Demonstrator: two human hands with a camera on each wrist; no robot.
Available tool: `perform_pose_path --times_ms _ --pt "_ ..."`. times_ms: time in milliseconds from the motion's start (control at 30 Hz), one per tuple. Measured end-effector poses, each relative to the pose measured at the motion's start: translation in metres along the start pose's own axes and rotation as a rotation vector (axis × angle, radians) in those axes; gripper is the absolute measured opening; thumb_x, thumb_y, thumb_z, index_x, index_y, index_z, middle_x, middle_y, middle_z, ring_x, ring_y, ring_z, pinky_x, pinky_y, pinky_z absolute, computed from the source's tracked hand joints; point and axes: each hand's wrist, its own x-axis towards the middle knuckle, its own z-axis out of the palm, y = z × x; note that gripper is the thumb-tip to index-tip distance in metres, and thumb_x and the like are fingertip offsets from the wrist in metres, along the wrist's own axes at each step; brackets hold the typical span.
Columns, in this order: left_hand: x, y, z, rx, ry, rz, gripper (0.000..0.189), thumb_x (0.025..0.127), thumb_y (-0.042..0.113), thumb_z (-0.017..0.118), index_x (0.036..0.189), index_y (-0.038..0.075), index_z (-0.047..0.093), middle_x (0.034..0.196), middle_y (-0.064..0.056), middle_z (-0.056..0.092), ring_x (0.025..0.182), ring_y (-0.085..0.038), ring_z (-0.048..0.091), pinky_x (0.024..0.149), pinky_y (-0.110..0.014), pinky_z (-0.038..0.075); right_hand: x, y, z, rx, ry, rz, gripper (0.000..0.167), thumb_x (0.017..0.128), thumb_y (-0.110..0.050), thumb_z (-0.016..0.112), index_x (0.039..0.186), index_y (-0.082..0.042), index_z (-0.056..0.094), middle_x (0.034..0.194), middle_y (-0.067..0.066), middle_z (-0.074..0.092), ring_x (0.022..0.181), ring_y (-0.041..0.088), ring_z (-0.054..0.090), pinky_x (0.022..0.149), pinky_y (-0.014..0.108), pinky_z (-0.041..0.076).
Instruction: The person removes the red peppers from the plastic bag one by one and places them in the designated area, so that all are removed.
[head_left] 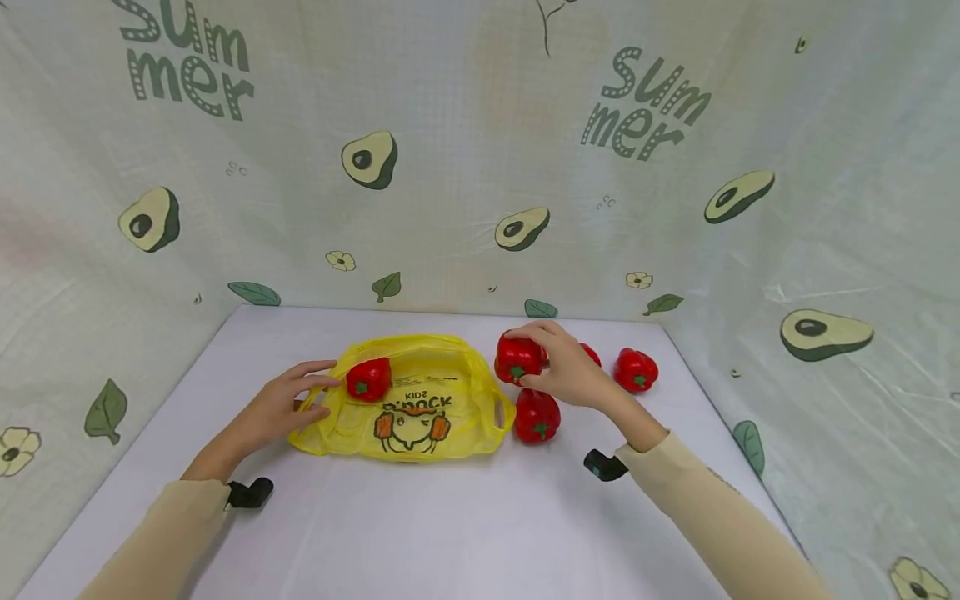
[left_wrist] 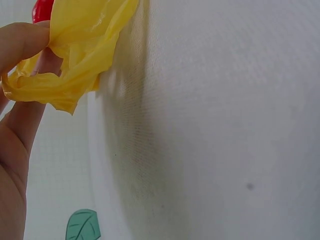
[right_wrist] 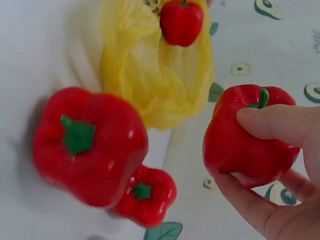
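A yellow plastic bag (head_left: 341, 421) with a printed cartoon face lies spread on the white table. My left hand (head_left: 281, 408) pinches the bag's left handle (left_wrist: 60, 92) between thumb and fingers. Inside the mouth of the bag, at its left, is a red bell pepper (head_left: 368, 380) with a green stem. Right of the bag, my right hand (head_left: 566, 367) grips another red bell pepper (head_left: 516, 358). In the right wrist view the thumb lies by that pepper's stem (right_wrist: 263, 97), with fingers curled beneath it.
Below the right hand sits a red bell pepper (head_left: 536, 417); behind that hand, one more pepper (head_left: 591, 355) is partly hidden. Farther right stands another red pepper (head_left: 636, 371). A curtain (head_left: 450, 183) printed with avocados and leaves surrounds the table's back and sides.
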Motion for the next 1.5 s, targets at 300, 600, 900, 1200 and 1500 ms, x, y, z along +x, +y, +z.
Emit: perform_pose_path --times_ms 300,600,900,1200,1500 --pt "-0.001 0.000 0.000 0.002 0.012 0.008 0.045 0.093 0.013 0.084 0.137 0.016 0.071 0.163 -0.013 0.045 0.145 -0.046 0.043 0.101 -0.063 0.056 -0.026 0.023 -0.024 -0.033 0.027 -0.009 0.069 0.084 -0.003 0.089 0.145 -0.019 0.061 0.145 0.010 0.055 0.133 0.032 0.055 0.093 0.049 0.064" --pt "-0.002 -0.001 0.000 0.001 0.011 0.010 0.045 0.093 0.015 0.084 0.137 0.016 0.071 0.163 -0.012 0.045 0.145 -0.046 0.042 0.101 -0.064 0.055 -0.056 0.048 -0.033 -0.043 0.049 -0.013 0.070 0.082 0.000 0.090 0.144 -0.015 0.062 0.142 0.012 0.057 0.129 0.034 0.058 0.088 0.049 0.065" --pt "-0.002 -0.001 -0.001 0.003 0.013 0.014 0.045 0.093 0.011 0.083 0.137 0.014 0.071 0.163 -0.013 0.045 0.146 -0.046 0.043 0.102 -0.064 0.055 -0.074 0.068 -0.032 -0.040 0.060 0.009 0.072 0.081 -0.002 0.091 0.144 -0.016 0.061 0.141 0.014 0.057 0.130 0.037 0.055 0.087 0.052 0.065" --pt "-0.003 -0.001 0.001 0.002 0.016 0.016 0.045 0.093 0.013 0.083 0.136 0.015 0.071 0.162 -0.013 0.045 0.146 -0.046 0.042 0.103 -0.065 0.054 -0.086 0.090 -0.028 -0.039 0.039 0.029 0.071 0.080 0.001 0.091 0.142 -0.018 0.062 0.139 0.012 0.058 0.130 0.037 0.054 0.085 0.049 0.066" --pt "-0.003 0.001 0.001 -0.002 0.014 0.013 0.044 0.094 0.014 0.083 0.136 0.016 0.071 0.163 -0.012 0.045 0.146 -0.046 0.042 0.103 -0.066 0.053 -0.096 0.108 -0.016 -0.043 0.023 0.025 0.068 0.081 0.001 0.091 0.140 -0.017 0.063 0.136 0.011 0.059 0.128 0.036 0.056 0.084 0.047 0.066"
